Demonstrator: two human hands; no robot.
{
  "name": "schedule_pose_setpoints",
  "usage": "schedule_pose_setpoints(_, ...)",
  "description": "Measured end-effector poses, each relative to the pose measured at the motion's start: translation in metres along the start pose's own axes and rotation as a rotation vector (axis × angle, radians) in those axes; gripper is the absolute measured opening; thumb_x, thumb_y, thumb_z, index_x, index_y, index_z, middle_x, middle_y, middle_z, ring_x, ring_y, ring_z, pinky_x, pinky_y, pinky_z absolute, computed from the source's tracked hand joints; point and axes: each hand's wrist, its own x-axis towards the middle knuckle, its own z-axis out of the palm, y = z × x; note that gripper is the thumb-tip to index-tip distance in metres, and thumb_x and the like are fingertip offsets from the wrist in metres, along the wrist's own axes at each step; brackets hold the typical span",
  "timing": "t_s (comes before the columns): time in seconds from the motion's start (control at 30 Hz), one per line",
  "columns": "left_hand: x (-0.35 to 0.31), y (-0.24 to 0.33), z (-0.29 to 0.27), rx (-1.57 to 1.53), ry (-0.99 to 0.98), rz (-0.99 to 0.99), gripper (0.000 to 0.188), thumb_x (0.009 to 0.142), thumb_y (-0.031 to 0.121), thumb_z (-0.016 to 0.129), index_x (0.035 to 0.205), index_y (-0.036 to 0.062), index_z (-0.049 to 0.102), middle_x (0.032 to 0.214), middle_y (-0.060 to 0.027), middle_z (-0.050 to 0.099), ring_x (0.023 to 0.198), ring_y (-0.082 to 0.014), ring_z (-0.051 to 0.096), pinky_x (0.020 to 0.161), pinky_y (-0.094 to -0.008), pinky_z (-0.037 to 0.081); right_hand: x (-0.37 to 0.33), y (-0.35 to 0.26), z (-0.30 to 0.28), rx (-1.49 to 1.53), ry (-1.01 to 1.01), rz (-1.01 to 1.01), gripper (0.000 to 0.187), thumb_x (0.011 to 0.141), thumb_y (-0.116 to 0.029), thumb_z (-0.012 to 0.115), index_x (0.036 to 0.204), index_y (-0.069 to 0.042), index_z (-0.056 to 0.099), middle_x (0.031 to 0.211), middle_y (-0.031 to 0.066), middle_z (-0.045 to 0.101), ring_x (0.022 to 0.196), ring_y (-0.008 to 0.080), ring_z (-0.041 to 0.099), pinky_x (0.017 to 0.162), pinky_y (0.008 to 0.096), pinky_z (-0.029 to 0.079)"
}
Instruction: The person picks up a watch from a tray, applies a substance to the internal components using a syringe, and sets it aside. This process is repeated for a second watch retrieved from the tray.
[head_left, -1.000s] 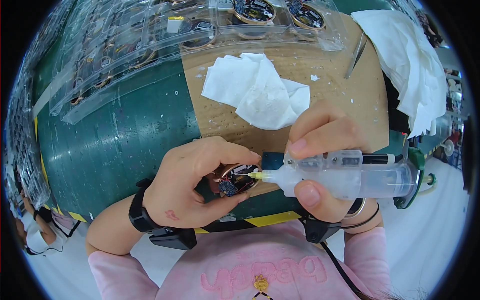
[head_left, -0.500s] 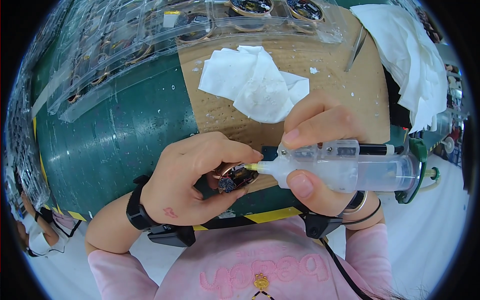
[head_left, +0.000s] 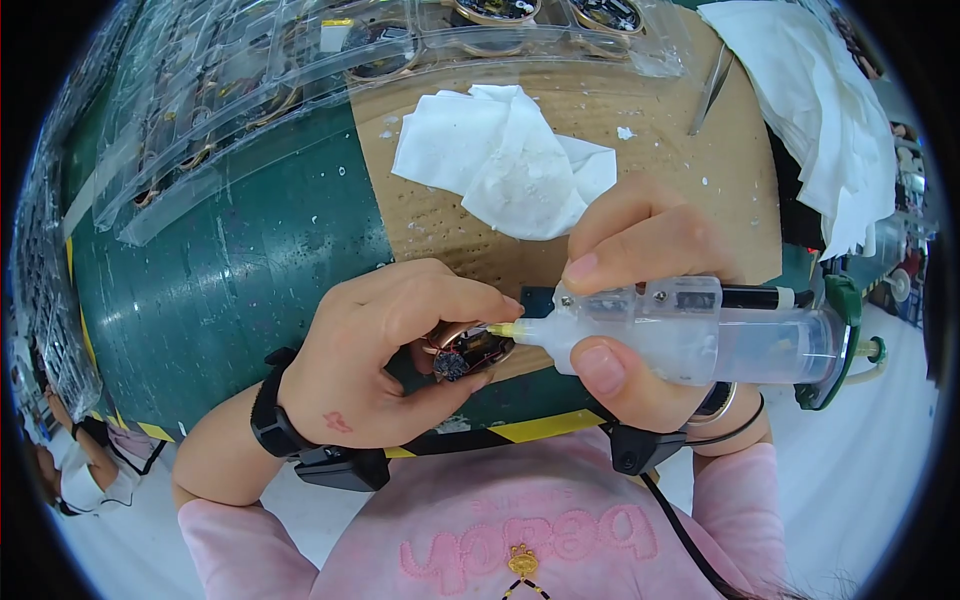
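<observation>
My left hand is closed round a small round electronic assembly, its copper-coloured rim pinched between thumb and fingers, with dark parts and thin wires showing inside. In my right hand lies a clear dispensing syringe with a translucent holder and a green cap at its back end. Its yellow tapered nozzle points left, and the tip reaches the upper edge of the assembly. Whether any fluid is leaving the tip cannot be made out.
Beyond my hands a crumpled white cloth rests on a brown cardboard sheet. Tweezers lie at the right, beside stacked white cloths. Clear plastic trays with more round assemblies line the far left of the green mat.
Both hands hold nearly the same pose. The assembly and the nozzle have shifted very slightly to the left, the tip still at the assembly's upper edge.
</observation>
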Motion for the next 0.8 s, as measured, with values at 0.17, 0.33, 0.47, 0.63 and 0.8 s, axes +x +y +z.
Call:
schedule_pose_setpoints(0.17,-0.001,-0.0017,0.001,0.0,0.024,0.012,0.044,0.066,-0.002,0.073,0.108,0.008,0.062,0.081,-0.0052,0.06,0.067,-0.0213,0.058,0.057,-0.0283,0.043,-0.0007,-0.0022,-0.0003,0.001,-0.004,0.031,0.035,0.076,-0.03,0.072,0.099,-0.009,0.056,0.087,0.0117,0.055,0.068,0.014,0.049,0.06,0.0262,0.04)
schedule_pose_setpoints(0.33,-0.0014,-0.0017,0.0007,-0.004,0.022,0.006,0.044,0.067,-0.002,0.072,0.108,0.0079,0.062,0.082,-0.0052,0.06,0.067,-0.0206,0.058,0.056,-0.0275,0.043,-0.0013,-0.005,0.0,-0.018,0.008,0.036,0.035,0.077,-0.031,0.072,0.099,-0.009,0.056,0.087,0.0117,0.055,0.068,0.0139,0.049,0.06,0.0263,0.04)
schedule_pose_setpoints(0.47,-0.0025,-0.0022,0.0006,-0.004,0.018,-0.003,0.044,0.067,-0.002,0.072,0.108,0.0077,0.062,0.082,-0.0051,0.06,0.066,-0.0202,0.058,0.055,-0.0271,0.043,-0.0018,-0.0065,-0.0007,-0.042,0.003,0.045,0.035,0.077,-0.031,0.072,0.099,-0.01,0.055,0.087,0.0118,0.055,0.068,0.014,0.049,0.06,0.0262,0.04)
schedule_pose_setpoints(0.63,-0.0036,-0.0037,0.0003,-0.015,0.013,-0.004,0.045,0.066,-0.002,0.072,0.109,0.0071,0.061,0.084,-0.0053,0.061,0.067,-0.0201,0.058,0.055,-0.0267,0.044,-0.0022,-0.0074,-0.0019,-0.07,-0.003,0.037,0.035,0.077,-0.032,0.072,0.099,-0.009,0.055,0.087,0.0122,0.055,0.068,0.0141,0.05,0.06,0.0263,0.04)
schedule_pose_setpoints(0.8,-0.0046,-0.0052,0.0016,-0.033,0.022,-0.004,0.046,0.066,-0.002,0.073,0.109,0.0068,0.061,0.087,-0.0062,0.062,0.071,-0.0211,0.06,0.058,-0.0275,0.046,-0.0013,-0.0078,-0.004,-0.088,-0.017,0.021,0.036,0.078,-0.033,0.071,0.099,-0.009,0.055,0.087,0.0129,0.055,0.068,0.0142,0.05,0.059,0.0265,0.04)
